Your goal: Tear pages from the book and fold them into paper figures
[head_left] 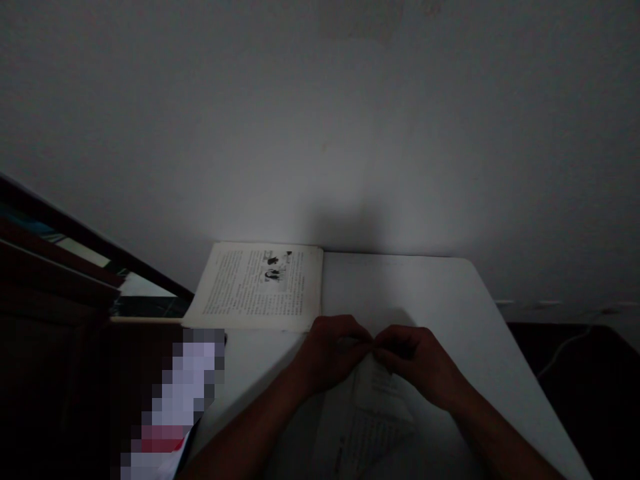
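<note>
Above the near part of the white table, my left hand point(333, 350) and my right hand point(420, 360) meet, thumbs and fingers pinched together at one spot. Both grip the top of a printed sheet of paper point(383, 417), which hangs down toward me between my forearms. The sheet looks folded or layered, with text on it; its lower part fades into shadow. Beyond my left hand lies a stack of printed pages point(230, 283), its top page showing text and a small black-and-white picture.
The white table point(430, 287) stands against a pale wall point(320, 120). A blurred-out bright object point(185, 393) with a red patch lies along the table's left edge. Dark wooden furniture point(45, 333) is at the left, and a thin cable point(565, 343) runs at the right.
</note>
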Tool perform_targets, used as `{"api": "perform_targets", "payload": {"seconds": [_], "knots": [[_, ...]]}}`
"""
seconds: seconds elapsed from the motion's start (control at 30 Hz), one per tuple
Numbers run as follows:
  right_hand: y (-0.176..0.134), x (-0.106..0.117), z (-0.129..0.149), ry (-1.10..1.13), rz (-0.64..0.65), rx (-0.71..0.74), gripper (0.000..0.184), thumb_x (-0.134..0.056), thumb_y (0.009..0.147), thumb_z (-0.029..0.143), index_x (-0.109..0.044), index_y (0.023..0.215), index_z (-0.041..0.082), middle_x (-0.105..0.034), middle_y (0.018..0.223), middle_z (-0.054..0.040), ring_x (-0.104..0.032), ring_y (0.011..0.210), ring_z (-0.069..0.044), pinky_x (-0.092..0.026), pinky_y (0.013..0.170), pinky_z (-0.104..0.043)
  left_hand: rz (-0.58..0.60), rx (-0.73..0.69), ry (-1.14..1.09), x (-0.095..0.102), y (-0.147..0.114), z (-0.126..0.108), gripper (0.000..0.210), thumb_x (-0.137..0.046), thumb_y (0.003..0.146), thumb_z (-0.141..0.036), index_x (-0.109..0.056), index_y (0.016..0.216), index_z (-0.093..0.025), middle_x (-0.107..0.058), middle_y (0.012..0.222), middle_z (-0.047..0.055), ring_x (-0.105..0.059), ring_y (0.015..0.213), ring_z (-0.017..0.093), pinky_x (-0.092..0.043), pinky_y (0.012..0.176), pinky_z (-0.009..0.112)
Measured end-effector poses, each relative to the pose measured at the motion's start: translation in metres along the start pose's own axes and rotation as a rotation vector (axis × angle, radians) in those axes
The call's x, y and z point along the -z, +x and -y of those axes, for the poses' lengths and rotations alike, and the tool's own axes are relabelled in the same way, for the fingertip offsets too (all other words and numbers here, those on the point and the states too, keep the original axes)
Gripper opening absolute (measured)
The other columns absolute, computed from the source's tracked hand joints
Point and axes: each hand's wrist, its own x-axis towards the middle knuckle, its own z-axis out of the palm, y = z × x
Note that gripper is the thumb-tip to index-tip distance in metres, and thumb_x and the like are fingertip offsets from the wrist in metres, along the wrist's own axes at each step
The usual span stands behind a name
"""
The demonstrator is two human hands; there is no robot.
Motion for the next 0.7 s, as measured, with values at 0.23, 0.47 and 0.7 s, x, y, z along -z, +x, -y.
{"api": "perform_targets", "payload": {"seconds": [0.23, 0.47, 0.7], "knots": [[0.0, 0.005, 0.0, 0.028, -0.045, -0.001, 0.018, -0.064, 0.074, 0.031, -0.066, 0.088, 0.02, -0.069, 0.08, -0.0031, -0.063, 0.075, -0.018, -0.049, 0.069, -0.03, -0.167, 0.179, -0.098, -0.002, 0.003, 0.004, 0.004, -0.064, 0.073, -0.02, -0.068, 0.073, -0.019, -0.068, 0.073, -0.001, -0.061, 0.071, 0.013, -0.044, 0.069, 0.022], [0.002, 0.025, -0.009, 0.11, -0.256, 0.071, 0.037, -0.065, 0.074, 0.036, -0.06, 0.108, 0.02, -0.06, 0.068, 0.0013, -0.058, 0.066, -0.014, -0.044, 0.058, -0.025, -0.555, 0.342, -0.309, 0.005, 0.008, 0.021, 0.013, -0.065, 0.071, -0.028, -0.06, 0.077, -0.016, -0.064, 0.074, 0.0, -0.06, 0.072, 0.014, -0.045, 0.065, 0.023], [0.007, 0.035, -0.013, 0.213, -0.388, 0.067, 0.056, -0.07, 0.07, 0.031, -0.048, 0.12, 0.025, -0.065, 0.081, -0.0011, -0.059, 0.066, -0.014, -0.045, 0.057, -0.024, -0.537, 0.364, -0.386, 0.003, 0.006, 0.025, 0.014, -0.061, 0.073, -0.025, -0.05, 0.077, -0.017, -0.06, 0.075, -0.001, -0.059, 0.065, 0.012, -0.043, 0.057, 0.021]]}}
